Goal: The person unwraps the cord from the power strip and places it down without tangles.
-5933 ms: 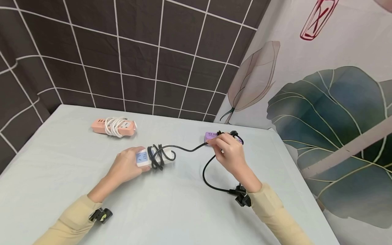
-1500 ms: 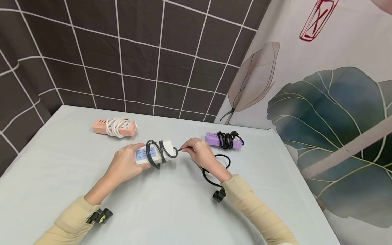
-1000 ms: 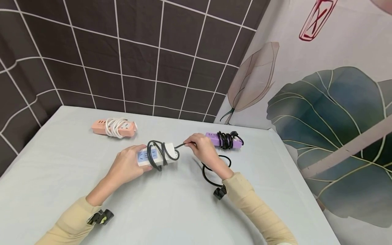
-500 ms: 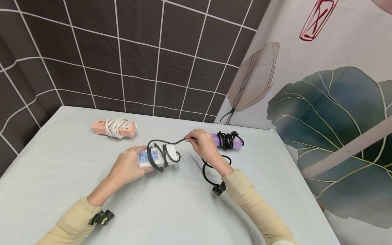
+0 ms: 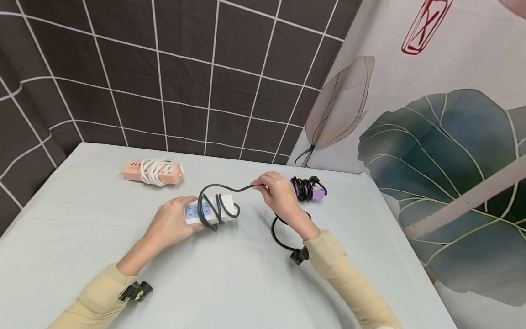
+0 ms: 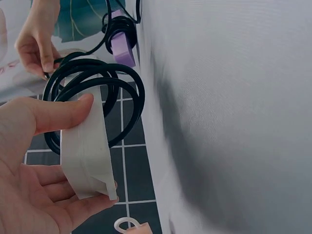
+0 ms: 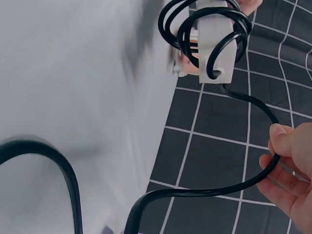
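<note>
My left hand (image 5: pixel 172 221) grips one end of a white power strip (image 5: pixel 227 202) with blue socket faces, thumb on one side and fingers on the other in the left wrist view. Loose loops of black cord (image 6: pixel 139 97) wrap around the strip's middle. To the right, my right hand (image 5: pixel 281 196) pinches the cord between thumb and fingers, and a slack stretch arcs from there back to the strip. Beyond that hand the cord curves down to a black plug (image 5: pixel 299 256) by the right sleeve.
A pink power strip (image 5: pixel 131 171) wound with white cord lies at the back left of the white table (image 5: pixel 205 283). Behind my right hand is a purple power strip (image 5: pixel 318 193) wrapped in black cord. A dark tiled-pattern curtain (image 5: pixel 185 77) hangs along the back.
Over the last second and a half my right hand has moved slightly right and up, drawing a longer stretch of cord out from the strip. The left hand has kept its grip.
</note>
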Demonstrator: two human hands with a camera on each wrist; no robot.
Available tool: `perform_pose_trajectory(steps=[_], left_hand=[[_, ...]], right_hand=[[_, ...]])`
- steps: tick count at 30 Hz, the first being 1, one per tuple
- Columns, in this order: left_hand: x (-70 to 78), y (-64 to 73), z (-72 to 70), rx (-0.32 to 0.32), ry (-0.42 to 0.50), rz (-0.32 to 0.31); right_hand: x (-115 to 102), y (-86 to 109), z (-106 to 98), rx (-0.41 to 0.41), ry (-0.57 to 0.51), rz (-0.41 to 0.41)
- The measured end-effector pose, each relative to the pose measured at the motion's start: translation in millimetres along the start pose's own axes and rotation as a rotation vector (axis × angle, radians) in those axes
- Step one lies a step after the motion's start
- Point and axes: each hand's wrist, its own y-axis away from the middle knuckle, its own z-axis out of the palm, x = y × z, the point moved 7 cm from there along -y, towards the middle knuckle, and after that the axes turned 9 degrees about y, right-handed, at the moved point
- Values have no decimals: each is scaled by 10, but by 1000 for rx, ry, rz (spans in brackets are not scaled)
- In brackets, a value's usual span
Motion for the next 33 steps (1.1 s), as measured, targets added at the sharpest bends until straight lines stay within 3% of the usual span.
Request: perform_pose_trajectory(steps=[14, 33], left_hand=[[-29, -43, -22, 20, -1, 17], [-104, -69, -82, 21, -6, -12]], right_hand=[[-74, 162, -318, 140, 2, -105], [-109, 513, -540, 186, -12, -219]])
